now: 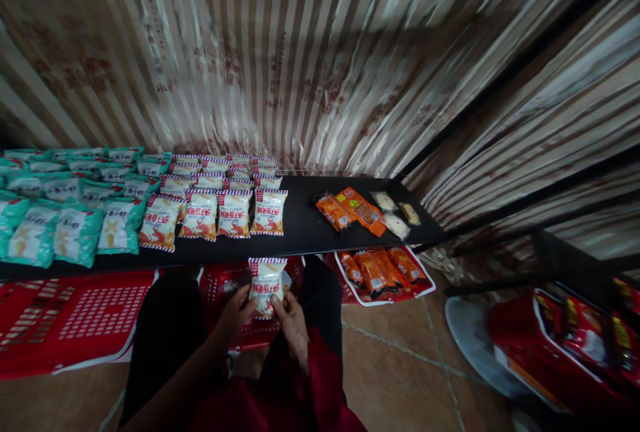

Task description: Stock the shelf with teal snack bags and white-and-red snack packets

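A white snack bag [267, 285] with red print and a striped top edge is held upright between my two hands, in front of the black shelf. My left hand [239, 312] grips its left side, fingers closed. On its lower right, my right hand [291, 322] pinches it with the thumb over the front. Just beyond, matching snack bags [233, 213] stand in rows on the black shelf [305, 219]. Under my hands, a red basket [255, 339] sits between my knees, its contents mostly hidden.
Teal snack bags [77, 232] fill the shelf's left end. Orange packets [357, 209] and small pale packs [395, 224] lie toward its right. A red basket [373, 300] of orange packets, another red basket [100, 315] and a far-right basket [540, 332] stand below. A striped curtain [280, 65] hangs behind.
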{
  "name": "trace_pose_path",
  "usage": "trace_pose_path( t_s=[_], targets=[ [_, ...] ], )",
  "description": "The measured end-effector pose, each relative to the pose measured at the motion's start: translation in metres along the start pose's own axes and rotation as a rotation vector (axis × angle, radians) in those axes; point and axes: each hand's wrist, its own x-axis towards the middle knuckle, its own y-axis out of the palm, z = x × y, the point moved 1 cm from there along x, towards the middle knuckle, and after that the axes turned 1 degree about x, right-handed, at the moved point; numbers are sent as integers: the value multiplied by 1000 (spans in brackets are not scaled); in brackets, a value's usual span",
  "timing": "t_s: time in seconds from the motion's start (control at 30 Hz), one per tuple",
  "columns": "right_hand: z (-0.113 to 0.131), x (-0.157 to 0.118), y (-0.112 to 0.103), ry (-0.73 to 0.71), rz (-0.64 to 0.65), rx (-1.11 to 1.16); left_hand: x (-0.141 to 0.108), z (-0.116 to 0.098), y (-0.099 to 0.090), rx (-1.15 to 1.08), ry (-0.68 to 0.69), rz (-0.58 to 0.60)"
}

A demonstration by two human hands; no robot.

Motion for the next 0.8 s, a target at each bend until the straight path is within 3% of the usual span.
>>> trace_pose_path(
  t_s=[0.13, 0.27, 0.57, 0.8],
  targets=[
    [8, 4, -6, -30, -11, -53, 6, 6, 4, 19, 19, 2],
    [20, 7, -10, -60, -17, -83, 8, -4, 15, 15, 45, 40],
    [76, 31, -27, -154, 91, -77, 41, -40, 56, 18, 162, 86],
    [117, 81, -48, -178, 76, -140, 72, -82, 90, 320, 207, -7]
  ],
)
